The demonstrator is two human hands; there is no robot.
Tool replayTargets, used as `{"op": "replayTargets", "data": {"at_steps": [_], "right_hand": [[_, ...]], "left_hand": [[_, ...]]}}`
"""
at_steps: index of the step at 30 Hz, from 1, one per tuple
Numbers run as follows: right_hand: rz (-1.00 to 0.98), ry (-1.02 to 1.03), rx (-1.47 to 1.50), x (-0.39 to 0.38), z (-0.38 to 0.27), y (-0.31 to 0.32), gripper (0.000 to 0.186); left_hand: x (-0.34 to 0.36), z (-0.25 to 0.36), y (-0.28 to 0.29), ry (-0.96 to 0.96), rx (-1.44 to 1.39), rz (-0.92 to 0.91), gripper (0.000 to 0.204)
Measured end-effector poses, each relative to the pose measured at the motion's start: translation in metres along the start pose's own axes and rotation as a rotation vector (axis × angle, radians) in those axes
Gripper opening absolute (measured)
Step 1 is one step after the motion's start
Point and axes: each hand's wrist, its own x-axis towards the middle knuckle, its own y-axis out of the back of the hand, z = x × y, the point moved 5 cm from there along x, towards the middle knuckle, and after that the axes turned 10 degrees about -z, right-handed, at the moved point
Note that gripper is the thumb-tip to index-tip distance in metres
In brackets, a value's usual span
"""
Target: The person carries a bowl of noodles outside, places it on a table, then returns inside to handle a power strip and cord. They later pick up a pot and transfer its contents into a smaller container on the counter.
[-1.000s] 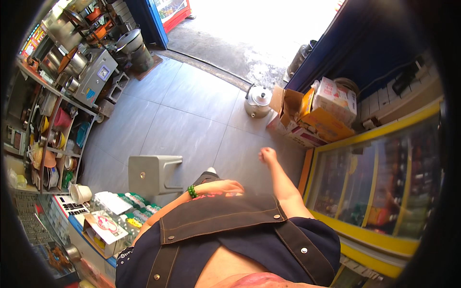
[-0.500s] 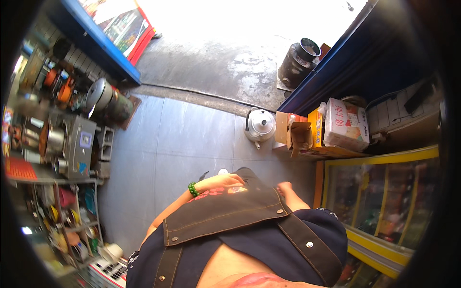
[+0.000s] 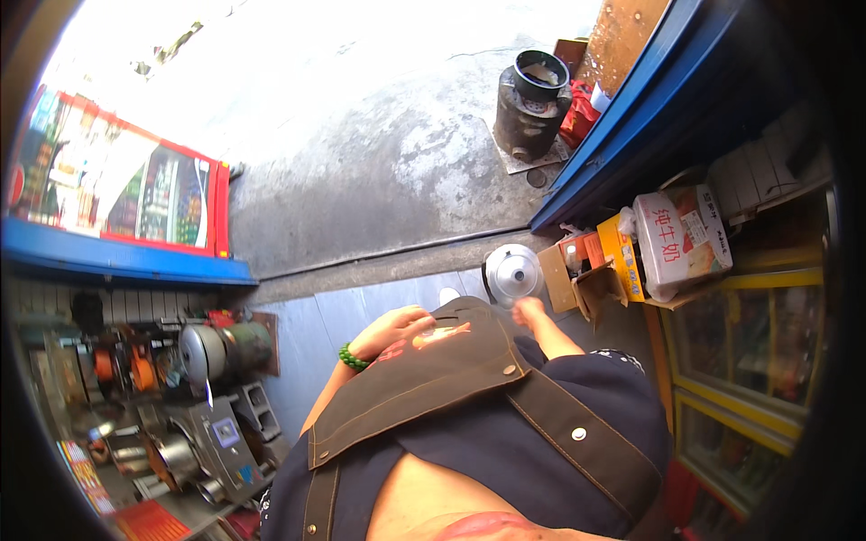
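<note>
My left hand (image 3: 395, 330) hangs in front of the dark apron (image 3: 433, 388), its fingers loosely bent and slightly apart with nothing in them. A green beaded bracelet (image 3: 353, 357) circles that wrist. My right hand (image 3: 530, 311) is lowered on the right, close by a silvery kettle (image 3: 517, 273) that stands on the tiled floor. Whether this hand touches the kettle I cannot tell, and its fingers are small and mostly hidden.
To the kettle's right are an opened cardboard box (image 3: 600, 293), a yellow box (image 3: 619, 261) and a wrapped carton (image 3: 678, 239). Outside the doorway stands a dark cylindrical stove (image 3: 530, 117). At left are a red-framed display fridge (image 3: 122, 180) and metal equipment (image 3: 225, 437). A yellow-framed glass cabinet (image 3: 749, 361) lines the right.
I have moved forward and turned somewhat left; the kettle, boxes and doorway are nearer. My right hand has come up close to the kettle. The left hand's fingers are more bent.
</note>
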Motion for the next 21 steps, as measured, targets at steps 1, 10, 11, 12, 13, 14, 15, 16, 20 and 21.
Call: {"op": "replayTargets", "data": {"at_steps": [1, 10, 11, 12, 13, 14, 15, 16, 20, 21], "right_hand": [[-0.132, 0.056, -0.068, 0.014, -0.044, -0.027, 0.018], [-0.128, 0.429, 0.052, 0.084, -0.307, -0.092, 0.02], [-0.096, 0.423, 0.088, 0.102, -0.304, -0.082, 0.019], [-0.038, 0.386, 0.149, 0.122, -0.294, -0.069, 0.017], [0.054, 0.319, 0.187, 0.143, -0.276, -0.054, 0.015], [0.134, 0.259, 0.248, 0.161, -0.254, -0.041, 0.015], [0.299, 0.138, 0.372, 0.176, -0.227, -0.031, 0.016], [0.503, -0.033, 0.527, 0.187, -0.201, -0.026, 0.016], [0.549, -0.242, 1.003, 0.219, -0.161, -0.073, 0.011], [0.577, -0.324, 1.105, 0.214, -0.16, -0.082, 0.01]], "left_hand": [[0.003, 0.001, 0.027, -0.001, -0.052, 0.008, 0.027], [0.066, -0.042, 0.289, -0.033, -0.284, 0.323, 0.022], [0.077, -0.049, 0.322, 0.0, -0.266, 0.339, 0.021], [0.09, -0.052, 0.358, 0.003, -0.229, 0.362, 0.02], [0.106, -0.055, 0.393, 0.005, -0.219, 0.375, 0.02], [0.124, -0.054, 0.427, -0.021, -0.213, 0.389, 0.02], [0.142, -0.049, 0.463, -0.036, -0.197, 0.404, 0.02], [0.163, -0.041, 0.495, -0.03, -0.178, 0.421, 0.02], [0.271, 0.017, 0.587, -0.091, 0.011, 0.367, 0.019], [0.298, 0.035, 0.595, -0.153, 0.058, 0.319, 0.018]]}}
